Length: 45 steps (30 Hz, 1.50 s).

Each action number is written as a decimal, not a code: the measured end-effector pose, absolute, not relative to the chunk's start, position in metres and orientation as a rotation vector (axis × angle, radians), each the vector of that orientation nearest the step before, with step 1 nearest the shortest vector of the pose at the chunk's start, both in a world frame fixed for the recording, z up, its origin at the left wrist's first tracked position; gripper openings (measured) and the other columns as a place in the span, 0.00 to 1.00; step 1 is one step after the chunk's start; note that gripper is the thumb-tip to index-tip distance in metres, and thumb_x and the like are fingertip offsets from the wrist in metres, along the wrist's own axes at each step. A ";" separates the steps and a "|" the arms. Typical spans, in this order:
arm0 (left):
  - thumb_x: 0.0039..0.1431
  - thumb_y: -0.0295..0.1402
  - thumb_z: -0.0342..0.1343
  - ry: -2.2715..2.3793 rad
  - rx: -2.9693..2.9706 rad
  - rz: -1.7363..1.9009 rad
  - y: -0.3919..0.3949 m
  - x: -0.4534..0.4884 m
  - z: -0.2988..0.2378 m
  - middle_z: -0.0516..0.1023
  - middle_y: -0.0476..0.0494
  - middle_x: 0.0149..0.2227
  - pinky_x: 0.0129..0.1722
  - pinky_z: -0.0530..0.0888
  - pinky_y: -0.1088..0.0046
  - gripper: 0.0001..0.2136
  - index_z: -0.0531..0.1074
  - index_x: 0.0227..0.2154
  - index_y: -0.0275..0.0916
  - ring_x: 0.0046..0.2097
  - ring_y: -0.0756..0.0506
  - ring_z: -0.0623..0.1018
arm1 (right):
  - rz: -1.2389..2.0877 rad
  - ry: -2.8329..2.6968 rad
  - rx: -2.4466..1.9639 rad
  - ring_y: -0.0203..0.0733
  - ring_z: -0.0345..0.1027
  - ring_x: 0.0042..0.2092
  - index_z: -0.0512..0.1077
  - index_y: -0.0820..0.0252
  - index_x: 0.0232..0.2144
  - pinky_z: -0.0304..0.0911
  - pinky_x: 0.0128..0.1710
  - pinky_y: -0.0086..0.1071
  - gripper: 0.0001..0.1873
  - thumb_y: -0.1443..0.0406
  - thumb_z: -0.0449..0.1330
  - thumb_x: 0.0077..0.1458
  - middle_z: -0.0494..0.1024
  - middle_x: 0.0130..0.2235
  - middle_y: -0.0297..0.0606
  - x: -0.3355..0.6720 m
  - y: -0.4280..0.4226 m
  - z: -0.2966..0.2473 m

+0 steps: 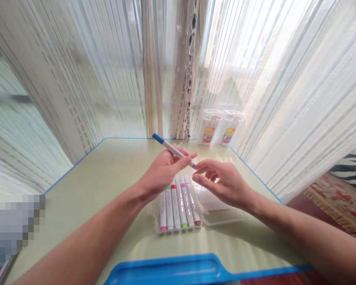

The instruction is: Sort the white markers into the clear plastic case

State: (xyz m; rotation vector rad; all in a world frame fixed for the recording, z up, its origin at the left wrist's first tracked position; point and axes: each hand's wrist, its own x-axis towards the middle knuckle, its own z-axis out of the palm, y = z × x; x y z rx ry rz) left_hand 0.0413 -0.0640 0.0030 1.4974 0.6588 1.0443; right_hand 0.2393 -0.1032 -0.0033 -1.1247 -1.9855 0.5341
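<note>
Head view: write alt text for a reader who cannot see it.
A left hand holds a blue-capped marker above an open clear case of markers on a green table; the right hand is at its lower end.

one blue marker (170, 148), five cased markers (180, 206), one open case (222, 218), two boxes (209, 127), one tray (166, 271)

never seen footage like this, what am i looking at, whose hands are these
No machine here: one camera worn on a person's head looks down at their own bare hands. The left hand holds a blue-capped marker, tilted. The right hand has fingertips at its lower end; whether they grip is unclear. On the pale green table lies an open clear case with a row of markers. Two clear boxes stand by the curtain; a blue tray sits at the near edge.
</note>
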 end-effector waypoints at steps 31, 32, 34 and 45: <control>0.50 0.37 0.71 0.790 1.576 0.982 -0.072 0.038 0.008 0.80 0.47 0.26 0.28 0.75 0.73 0.14 0.72 0.29 0.36 0.26 0.48 0.79 | 0.778 -1.582 -1.051 0.35 0.69 0.25 0.77 0.62 0.29 0.61 0.21 0.26 0.21 0.52 0.75 0.44 0.79 0.26 0.36 0.238 -0.099 0.000; 0.51 0.37 0.70 0.792 1.586 0.970 -0.073 0.039 0.008 0.80 0.47 0.26 0.27 0.74 0.73 0.14 0.71 0.28 0.36 0.25 0.49 0.78 | 0.779 -1.583 -1.057 0.35 0.69 0.25 0.78 0.62 0.29 0.62 0.22 0.27 0.20 0.52 0.75 0.44 0.79 0.26 0.36 0.238 -0.100 0.000; 0.53 0.37 0.69 0.783 1.605 0.958 -0.075 0.040 0.009 0.79 0.48 0.25 0.26 0.74 0.74 0.13 0.70 0.29 0.37 0.24 0.49 0.78 | 0.778 -1.571 -1.069 0.34 0.68 0.25 0.77 0.62 0.28 0.61 0.22 0.26 0.20 0.53 0.76 0.44 0.78 0.25 0.35 0.238 -0.101 0.001; 0.57 0.36 0.67 0.720 1.470 1.057 -0.062 0.029 0.011 0.81 0.44 0.29 0.28 0.77 0.72 0.10 0.74 0.33 0.34 0.25 0.50 0.77 | 1.012 -1.387 -0.816 0.29 0.64 0.18 0.76 0.64 0.36 0.59 0.15 0.25 0.13 0.59 0.70 0.55 0.81 0.28 0.38 0.243 -0.094 0.001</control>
